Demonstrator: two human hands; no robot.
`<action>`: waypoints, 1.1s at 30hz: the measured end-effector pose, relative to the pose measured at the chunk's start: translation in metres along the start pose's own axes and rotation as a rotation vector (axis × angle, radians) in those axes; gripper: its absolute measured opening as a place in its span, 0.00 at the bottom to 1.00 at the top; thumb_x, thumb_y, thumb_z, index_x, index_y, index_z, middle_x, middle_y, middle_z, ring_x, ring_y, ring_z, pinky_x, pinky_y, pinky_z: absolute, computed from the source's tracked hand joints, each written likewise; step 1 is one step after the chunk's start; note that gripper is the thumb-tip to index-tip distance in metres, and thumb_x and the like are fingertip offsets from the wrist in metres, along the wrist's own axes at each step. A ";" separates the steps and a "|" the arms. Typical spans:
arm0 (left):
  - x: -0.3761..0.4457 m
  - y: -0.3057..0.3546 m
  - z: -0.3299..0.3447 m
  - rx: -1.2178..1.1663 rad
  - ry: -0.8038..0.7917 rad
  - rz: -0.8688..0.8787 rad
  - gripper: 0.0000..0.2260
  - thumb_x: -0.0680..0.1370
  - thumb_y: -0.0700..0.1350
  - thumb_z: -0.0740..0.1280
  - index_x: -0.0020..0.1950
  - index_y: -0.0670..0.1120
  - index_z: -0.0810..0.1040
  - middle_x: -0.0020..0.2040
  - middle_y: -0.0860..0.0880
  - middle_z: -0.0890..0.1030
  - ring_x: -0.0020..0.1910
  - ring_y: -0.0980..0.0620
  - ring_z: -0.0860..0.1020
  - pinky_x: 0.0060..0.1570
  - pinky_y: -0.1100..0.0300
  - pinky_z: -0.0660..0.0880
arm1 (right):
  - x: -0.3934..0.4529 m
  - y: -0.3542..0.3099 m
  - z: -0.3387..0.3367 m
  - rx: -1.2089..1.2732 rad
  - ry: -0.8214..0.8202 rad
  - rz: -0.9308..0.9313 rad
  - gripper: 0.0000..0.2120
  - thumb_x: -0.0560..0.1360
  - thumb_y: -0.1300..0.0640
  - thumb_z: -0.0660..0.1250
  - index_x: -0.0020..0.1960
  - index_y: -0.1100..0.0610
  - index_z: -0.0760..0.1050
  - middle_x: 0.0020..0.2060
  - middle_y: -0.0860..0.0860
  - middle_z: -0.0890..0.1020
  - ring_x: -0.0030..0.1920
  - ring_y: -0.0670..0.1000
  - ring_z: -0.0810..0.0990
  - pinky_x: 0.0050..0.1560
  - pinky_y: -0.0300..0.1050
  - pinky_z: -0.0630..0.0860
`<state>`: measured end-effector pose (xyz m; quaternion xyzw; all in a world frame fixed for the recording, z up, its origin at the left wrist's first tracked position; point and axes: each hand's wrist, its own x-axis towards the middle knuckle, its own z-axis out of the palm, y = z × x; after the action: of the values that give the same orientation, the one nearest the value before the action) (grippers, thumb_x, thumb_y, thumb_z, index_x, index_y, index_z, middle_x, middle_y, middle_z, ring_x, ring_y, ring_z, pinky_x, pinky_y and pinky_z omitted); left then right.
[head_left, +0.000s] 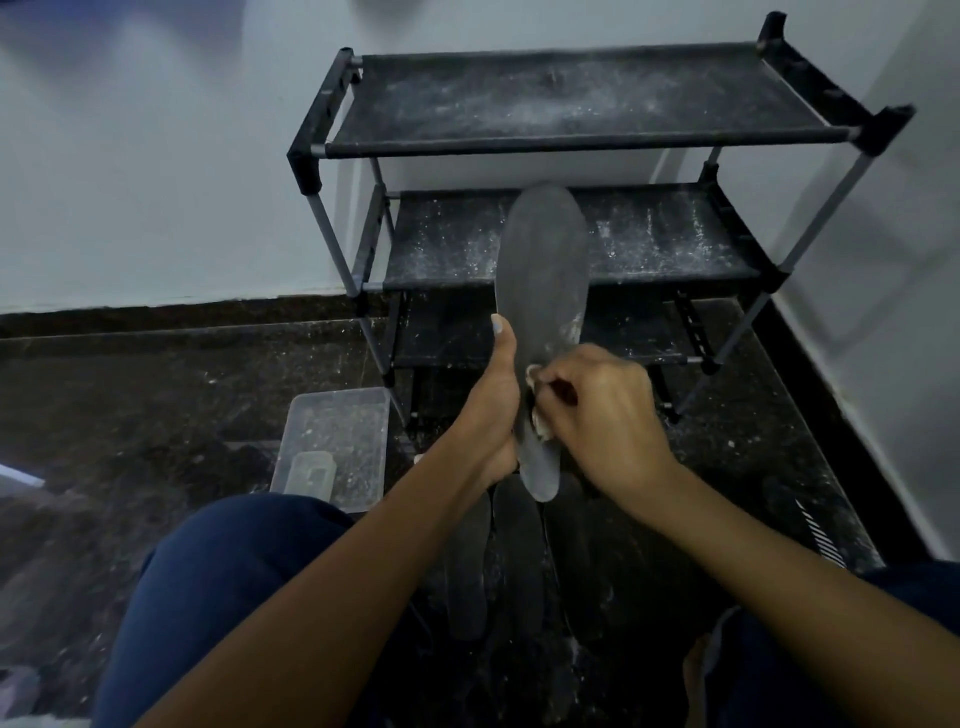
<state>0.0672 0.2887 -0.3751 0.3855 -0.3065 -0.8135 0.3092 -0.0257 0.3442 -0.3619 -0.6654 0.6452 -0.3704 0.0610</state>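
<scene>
Gripping one grey insole (545, 270) upright before the one three-shelf rack (571, 140), the left hand (493, 415) curls round its lower edge. The right hand (602, 415) pinches one pale rag (537, 428) against it. Two more insoles (467, 571) lie on the floor below, beside one clear tub (337, 415).

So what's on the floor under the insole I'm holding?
At least two more dark insoles lie side by side on the speckled floor. Their far ends are hidden by the held insole, the left hand and the right hand with its cloth.
</scene>
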 end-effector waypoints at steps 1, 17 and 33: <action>0.002 0.000 0.000 0.014 0.018 0.016 0.33 0.76 0.68 0.49 0.53 0.43 0.80 0.49 0.44 0.83 0.47 0.51 0.83 0.43 0.61 0.79 | 0.006 0.002 0.000 -0.014 0.016 -0.005 0.02 0.70 0.65 0.70 0.42 0.61 0.82 0.38 0.56 0.81 0.35 0.51 0.80 0.39 0.41 0.77; 0.007 -0.009 -0.002 0.041 0.024 0.018 0.34 0.76 0.68 0.48 0.58 0.43 0.78 0.44 0.46 0.84 0.45 0.50 0.83 0.40 0.58 0.79 | 0.013 0.016 -0.001 -0.034 0.078 -0.009 0.03 0.73 0.63 0.69 0.43 0.61 0.81 0.38 0.55 0.80 0.35 0.50 0.79 0.38 0.40 0.76; 0.004 -0.011 0.000 0.153 -0.009 0.030 0.31 0.76 0.67 0.47 0.49 0.44 0.78 0.33 0.48 0.82 0.29 0.51 0.80 0.25 0.61 0.74 | 0.016 0.025 -0.008 0.021 0.158 0.056 0.03 0.73 0.62 0.69 0.41 0.60 0.80 0.38 0.54 0.81 0.35 0.48 0.78 0.37 0.31 0.70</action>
<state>0.0624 0.2924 -0.3846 0.3998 -0.3748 -0.7846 0.2898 -0.0525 0.3290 -0.3633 -0.6152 0.6625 -0.4266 0.0272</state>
